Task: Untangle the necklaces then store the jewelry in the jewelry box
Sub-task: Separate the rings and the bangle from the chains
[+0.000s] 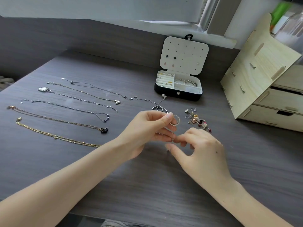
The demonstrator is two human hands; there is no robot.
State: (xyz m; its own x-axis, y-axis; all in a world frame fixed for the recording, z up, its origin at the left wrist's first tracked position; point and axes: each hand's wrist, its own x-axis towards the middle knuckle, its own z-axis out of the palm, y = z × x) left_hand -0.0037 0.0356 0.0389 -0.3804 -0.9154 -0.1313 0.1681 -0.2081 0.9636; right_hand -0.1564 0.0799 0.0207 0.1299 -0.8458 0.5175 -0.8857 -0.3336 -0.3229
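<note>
Fingers (168,117) of the left hand (147,130) pinch a silver hoop necklace (175,120) just above the dark surface (131,177). The right hand (201,149) pinches its thin chain. The open jewelry box (178,94) stands beyond, with straightened necklaces (65,112) lying to the left and earrings (198,121) to the right.

The gold necklace (49,134) at lower left loses its right end behind the left forearm (73,163). In the centre, the thin chain of the silver necklace (175,120) disappears among the fingers of the left hand (147,128) that grips it. Whether the right hand (201,149) pinches it is unclear. The earring pile (198,121) right of centre is too small to sort piece from piece, as are the contents of the jewelry box (167,93). The wooden drawer unit (262,76) is cut by the right edge, and above it a green shape (279,12) is blurred. Both forearms run out at the lower edges.
</note>
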